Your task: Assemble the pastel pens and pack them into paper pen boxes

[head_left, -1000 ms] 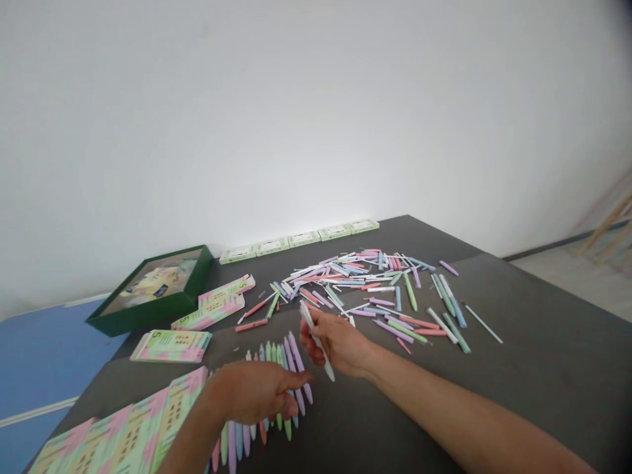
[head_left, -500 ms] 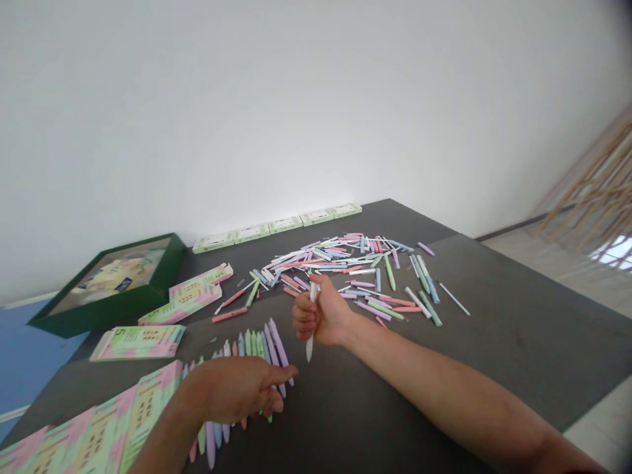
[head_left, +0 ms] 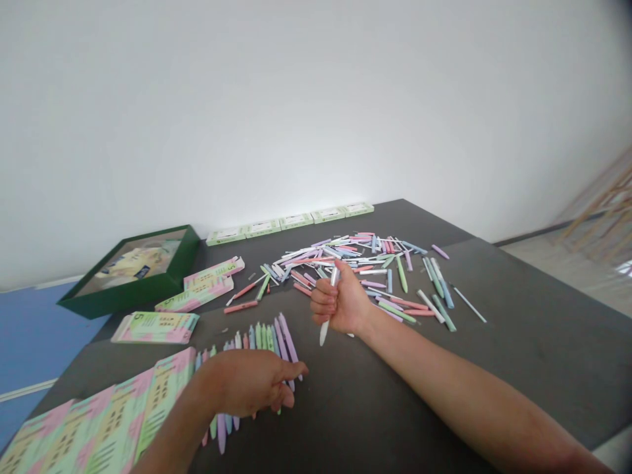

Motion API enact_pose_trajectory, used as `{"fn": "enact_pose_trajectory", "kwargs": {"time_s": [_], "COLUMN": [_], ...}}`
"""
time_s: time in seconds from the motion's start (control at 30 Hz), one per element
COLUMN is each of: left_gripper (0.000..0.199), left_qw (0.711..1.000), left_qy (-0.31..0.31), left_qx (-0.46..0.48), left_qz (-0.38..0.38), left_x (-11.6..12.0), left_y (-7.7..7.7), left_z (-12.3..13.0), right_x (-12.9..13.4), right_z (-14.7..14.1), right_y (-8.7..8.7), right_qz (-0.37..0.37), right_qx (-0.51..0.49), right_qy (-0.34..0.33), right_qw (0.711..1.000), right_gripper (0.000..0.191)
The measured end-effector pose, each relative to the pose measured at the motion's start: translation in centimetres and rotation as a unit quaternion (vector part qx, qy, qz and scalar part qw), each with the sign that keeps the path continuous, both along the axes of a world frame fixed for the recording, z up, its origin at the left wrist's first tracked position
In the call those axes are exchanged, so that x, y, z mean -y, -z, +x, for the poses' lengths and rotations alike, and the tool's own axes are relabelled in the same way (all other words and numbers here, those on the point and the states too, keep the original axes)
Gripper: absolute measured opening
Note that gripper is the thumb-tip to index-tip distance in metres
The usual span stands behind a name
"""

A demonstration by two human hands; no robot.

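My right hand (head_left: 345,303) is closed in a fist around a white pen (head_left: 324,333), which stands nearly upright with its tip pointing down over the dark table. My left hand (head_left: 254,378) lies palm down across a row of pastel pens (head_left: 266,337), covering their middles. Its outstretched finger reaches the lower end of the outermost purple pen (head_left: 291,345); the other fingers are partly hidden underneath. Behind my right fist spreads a loose heap of pen barrels and white refills (head_left: 340,253) in pink, green, blue, purple and white.
Overlapping printed pen boxes (head_left: 123,408) lie at the lower left, with more flat boxes (head_left: 155,327) behind them. A green tray (head_left: 172,273) holding plastic packets stands at the far left. Pale green boxes (head_left: 261,228) line the wall. One thin refill (head_left: 469,303) lies to the right.
The whole scene has shifted slightly rightward as the view turned a little left. My right hand still grips the white pen, and my left hand stays over the row of pens.
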State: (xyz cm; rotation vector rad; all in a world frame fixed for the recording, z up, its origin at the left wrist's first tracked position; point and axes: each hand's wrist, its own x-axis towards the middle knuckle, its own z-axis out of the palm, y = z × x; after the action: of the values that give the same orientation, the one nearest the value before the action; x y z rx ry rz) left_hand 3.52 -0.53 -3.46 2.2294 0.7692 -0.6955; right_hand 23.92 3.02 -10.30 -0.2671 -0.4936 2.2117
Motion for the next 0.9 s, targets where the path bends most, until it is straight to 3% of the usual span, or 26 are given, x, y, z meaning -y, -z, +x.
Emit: {"fn": "enact_pose_trajectory", "kwargs": {"time_s": [0.47, 0.67, 0.83, 0.9], "left_gripper": [0.056, 0.043, 0.031, 0.036], "left_qw": [0.999, 0.999, 0.999, 0.999], "left_qy": [0.008, 0.004, -0.020, -0.014], "left_qx": [-0.001, 0.004, 0.011, -0.003], "left_qz": [0.038, 0.042, 0.038, 0.042], "left_x": [0.4, 0.6, 0.8, 0.6], "left_y": [-0.1, -0.1, 0.4, 0.2], "left_z": [-0.1, 0.2, 0.4, 0.2], "right_x": [0.2, 0.0, 0.9, 1.4], "right_z": [0.1, -0.2, -1.8, -2.5], "right_y": [-0.5, -0.2, 0.5, 0.6], "right_qz": [-0.002, 0.018, 0.080, 0.156], "right_qx": [0.042, 0.049, 0.152, 0.258], "right_qy": [0.015, 0.001, 0.005, 0.028], "right_qw": [0.999, 0.999, 0.985, 0.953], "right_gripper": [0.062, 0.058, 0.066, 0.065]}}
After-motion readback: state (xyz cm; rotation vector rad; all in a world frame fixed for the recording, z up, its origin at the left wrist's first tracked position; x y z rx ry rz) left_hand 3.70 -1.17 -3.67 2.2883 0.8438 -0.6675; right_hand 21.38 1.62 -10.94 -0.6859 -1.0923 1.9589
